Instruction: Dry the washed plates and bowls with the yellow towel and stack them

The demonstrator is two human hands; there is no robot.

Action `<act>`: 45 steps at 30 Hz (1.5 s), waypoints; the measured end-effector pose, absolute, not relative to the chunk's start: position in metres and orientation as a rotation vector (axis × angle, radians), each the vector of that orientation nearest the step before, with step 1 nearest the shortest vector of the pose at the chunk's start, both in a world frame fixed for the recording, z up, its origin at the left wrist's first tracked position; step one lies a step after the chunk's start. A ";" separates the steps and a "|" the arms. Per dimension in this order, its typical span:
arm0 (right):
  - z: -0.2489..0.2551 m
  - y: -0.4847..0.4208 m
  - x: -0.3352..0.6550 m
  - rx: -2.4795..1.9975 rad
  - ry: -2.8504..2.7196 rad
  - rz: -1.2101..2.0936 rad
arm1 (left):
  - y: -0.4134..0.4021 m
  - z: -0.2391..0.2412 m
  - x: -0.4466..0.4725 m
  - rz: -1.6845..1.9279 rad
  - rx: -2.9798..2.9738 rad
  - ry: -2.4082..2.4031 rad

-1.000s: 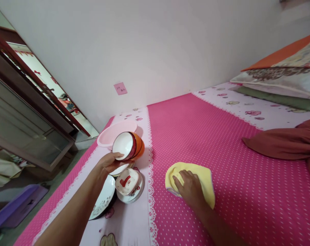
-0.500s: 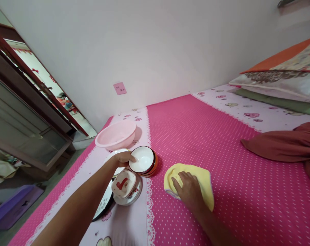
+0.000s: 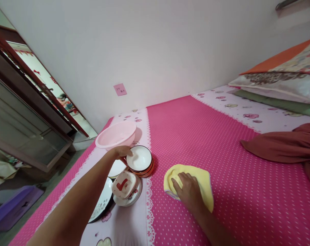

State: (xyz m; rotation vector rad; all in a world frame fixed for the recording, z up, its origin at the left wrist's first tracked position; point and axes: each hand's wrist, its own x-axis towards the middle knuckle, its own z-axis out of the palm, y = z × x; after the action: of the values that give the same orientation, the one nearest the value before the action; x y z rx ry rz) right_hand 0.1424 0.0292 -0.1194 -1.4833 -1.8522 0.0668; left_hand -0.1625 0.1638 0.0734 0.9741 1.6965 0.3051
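Note:
My left hand (image 3: 124, 152) grips the rim of a white bowl (image 3: 139, 158) with a dark edge, thumb inside it. This bowl sits on or just over a stack of orange bowls (image 3: 147, 172). My right hand (image 3: 188, 187) lies on a folded yellow cloth (image 3: 205, 182), its fingers curled onto the fabric. Nearer to me, beside the bowls, a small square dish (image 3: 124, 184) with a red mark rests on small stacked plates (image 3: 134, 200). A larger dark-rimmed plate (image 3: 103, 198) and a white plate (image 3: 116, 168) are partly hidden by my left arm.
A pink basin (image 3: 116, 135) stands near the wall on the pink dotted bedspread (image 3: 185, 133). Dark red fabric (image 3: 278, 145) lies at the right, with stacked pillows (image 3: 280, 82) behind. A purple container (image 3: 16, 205) is on the floor past the bed's left edge.
My left hand has shifted the white bowl slightly to the left, showing more of the orange bowls beneath. My right hand and the yellow cloth have barely moved.

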 end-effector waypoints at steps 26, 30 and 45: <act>-0.111 0.026 0.145 -1.455 -1.658 0.328 | -0.009 0.004 0.027 1.455 -0.069 0.851; -0.099 0.026 0.146 -1.392 -1.622 0.438 | -0.007 -0.003 0.016 1.532 -0.029 0.812; -0.049 0.027 0.244 -1.427 -0.696 0.768 | 0.000 -0.010 0.015 1.538 0.082 0.633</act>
State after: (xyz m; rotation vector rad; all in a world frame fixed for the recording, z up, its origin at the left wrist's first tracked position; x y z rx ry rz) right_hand 0.2442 0.0268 -0.0485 -1.4272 -0.6957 0.7679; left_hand 0.0148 -0.0005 -0.0098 0.0816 0.6334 1.5376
